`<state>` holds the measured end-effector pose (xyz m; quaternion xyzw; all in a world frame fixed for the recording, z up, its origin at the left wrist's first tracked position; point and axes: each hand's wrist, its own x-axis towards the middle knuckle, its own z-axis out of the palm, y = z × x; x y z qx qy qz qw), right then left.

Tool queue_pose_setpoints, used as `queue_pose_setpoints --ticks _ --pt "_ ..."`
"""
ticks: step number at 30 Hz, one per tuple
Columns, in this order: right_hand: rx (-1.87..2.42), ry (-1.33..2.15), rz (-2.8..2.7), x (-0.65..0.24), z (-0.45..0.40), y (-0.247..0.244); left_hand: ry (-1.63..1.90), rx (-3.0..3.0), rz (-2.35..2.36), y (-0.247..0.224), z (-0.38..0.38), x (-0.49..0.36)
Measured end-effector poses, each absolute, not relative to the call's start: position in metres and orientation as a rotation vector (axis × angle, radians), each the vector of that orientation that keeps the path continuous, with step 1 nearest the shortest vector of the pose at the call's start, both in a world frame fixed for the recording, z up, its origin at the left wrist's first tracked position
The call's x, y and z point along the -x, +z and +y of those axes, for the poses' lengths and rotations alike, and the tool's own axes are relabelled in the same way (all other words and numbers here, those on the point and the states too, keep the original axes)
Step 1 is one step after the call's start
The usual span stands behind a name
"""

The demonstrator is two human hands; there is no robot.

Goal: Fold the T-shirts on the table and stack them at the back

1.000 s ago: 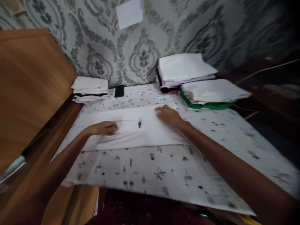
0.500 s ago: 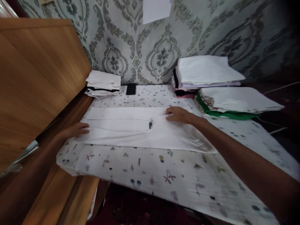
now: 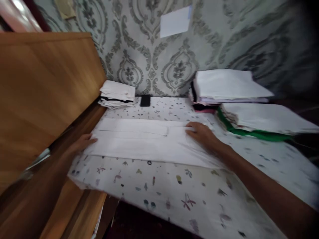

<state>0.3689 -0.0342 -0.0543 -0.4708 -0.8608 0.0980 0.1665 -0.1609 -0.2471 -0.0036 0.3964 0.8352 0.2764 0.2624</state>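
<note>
A long white garment (image 3: 139, 142) lies folded lengthwise on a patterned white cloth (image 3: 159, 186), with a seam line running along its upper half. My left hand (image 3: 86, 142) grips the garment's left end, fingers closed on the edge. At the garment's right part, my right hand (image 3: 200, 132) pinches the white fabric near its upper edge. Loose creases spread below and to the right of the right hand.
A small folded pile (image 3: 117, 93) and a black phone-like object (image 3: 145, 100) sit by the wall. Two larger folded stacks (image 3: 224, 84) (image 3: 264, 118) stand at the right. A wooden panel (image 3: 50, 89) rises on the left.
The garment's near layer now lies flatter and wider, and the dark spot and opening at its middle are covered. Both hands still hold its ends. The camera view has shifted slightly.
</note>
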Motion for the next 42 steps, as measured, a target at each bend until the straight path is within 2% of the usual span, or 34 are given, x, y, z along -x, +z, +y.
queue_pose_setpoints --ticks 6,14,17,24,29,34,42 --pt "1.361 0.11 -2.378 -0.371 -0.039 -0.071 0.968 -1.007 2.274 -0.014 -0.266 0.168" --pt "1.484 -0.033 -2.132 -0.367 -0.048 -0.078 0.978 -1.138 2.274 -0.036 -0.272 0.172" --pt "1.471 -0.088 -2.128 -0.368 -0.046 -0.078 0.881 -1.247 2.359 -0.037 -0.271 0.168" --pt "1.449 -0.238 -2.171 -0.375 -0.048 -0.079 0.364 -1.485 2.653 -0.015 -0.272 0.163" --pt "1.467 -0.265 -2.254 -0.365 -0.063 -0.073 0.353 -1.527 2.642 0.002 -0.224 0.157" --pt "1.504 -0.159 -2.307 -0.366 -0.07 -0.081 0.315 -1.401 2.708 -0.003 -0.174 0.142" --pt "1.577 -0.062 -2.258 -0.368 -0.075 -0.082 0.242 -1.316 2.757 -0.023 -0.162 0.16"
